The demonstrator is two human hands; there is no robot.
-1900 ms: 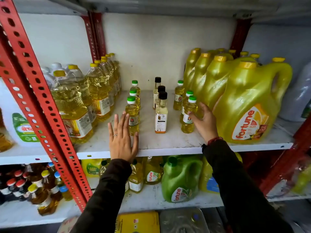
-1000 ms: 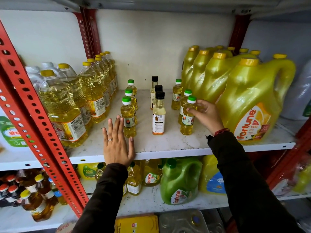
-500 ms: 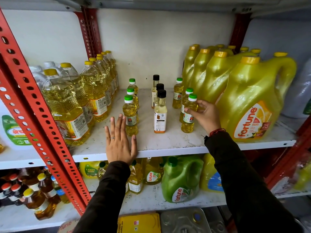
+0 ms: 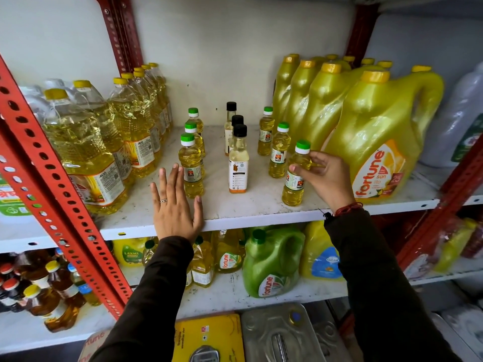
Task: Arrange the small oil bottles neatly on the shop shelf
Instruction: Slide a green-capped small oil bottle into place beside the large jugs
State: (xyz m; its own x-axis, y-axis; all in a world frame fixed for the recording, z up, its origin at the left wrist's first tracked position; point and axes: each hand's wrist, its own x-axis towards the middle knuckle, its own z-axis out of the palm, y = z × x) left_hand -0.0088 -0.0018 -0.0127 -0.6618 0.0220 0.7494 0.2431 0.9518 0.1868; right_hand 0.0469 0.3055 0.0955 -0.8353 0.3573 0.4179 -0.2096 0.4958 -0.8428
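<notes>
Small oil bottles stand in three short rows on the white shelf (image 4: pixel 256 205). The left row has green caps, its front bottle (image 4: pixel 190 168) standing just beyond my left hand (image 4: pixel 175 207), which lies flat and open on the shelf's front edge. The middle row has black caps, with a clear bottle (image 4: pixel 238 163) in front. In the right row, my right hand (image 4: pixel 324 178) grips the front green-capped bottle (image 4: pixel 296 176), which leans slightly; two more stand behind it, the nearer one (image 4: pixel 279 152).
Large clear oil bottles (image 4: pixel 86 158) crowd the shelf's left side. Big yellow Fortune jugs (image 4: pixel 379 142) fill the right. A slanted red upright (image 4: pixel 52 184) crosses the left foreground. The lower shelf holds a green jug (image 4: pixel 271 262) and more bottles.
My right hand has drawn the front right bottle toward the shelf's front edge, away from the two behind it. My left hand stays flat on the shelf.
</notes>
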